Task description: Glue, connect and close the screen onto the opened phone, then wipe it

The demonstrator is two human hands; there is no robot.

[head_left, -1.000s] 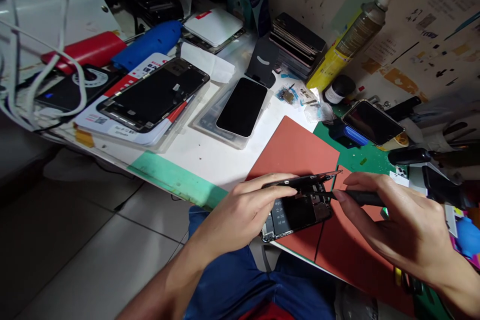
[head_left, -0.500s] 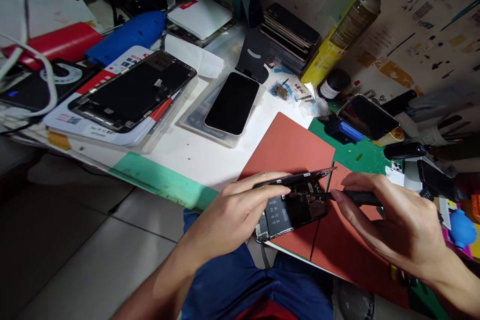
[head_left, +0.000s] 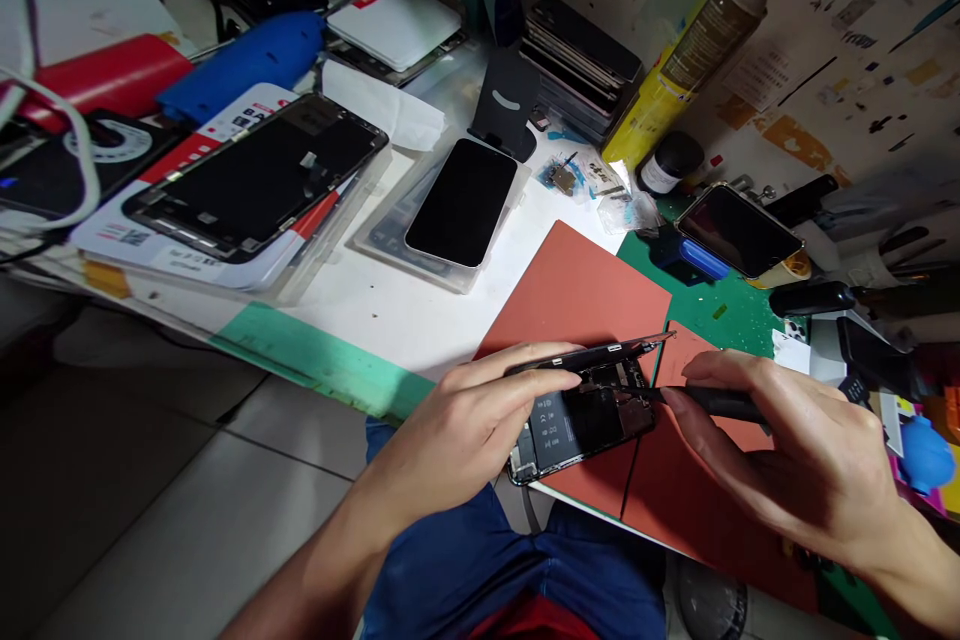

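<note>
An opened phone [head_left: 581, 425] lies at the near edge of a reddish-brown mat, its battery and inner parts showing. Its screen panel [head_left: 592, 354] is lifted and tilted up along the far side. My left hand [head_left: 469, 420] is closed on the phone's left end, with fingers reaching between the panel and the body; the thumb is mostly hidden. Between the thumb and fingers of my right hand [head_left: 802, 450] is a slim black tool [head_left: 712, 401], perhaps tweezers or a pry tool. Its thin tip points left into the phone, over the inner parts near the upper right.
A dark-screened phone [head_left: 463, 203] rests on a clear case on the white tabletop. Further left, a removed screen panel [head_left: 262, 175] lies on a white and red box. Behind stand stacked phones [head_left: 581, 55], a yellow spray can [head_left: 686, 50] and a black jar [head_left: 670, 163].
The right hand and its black tool have shifted very slightly, the handle tilting a little lower at its right end. The left hand and phone stay put; the view has moved slightly.
</note>
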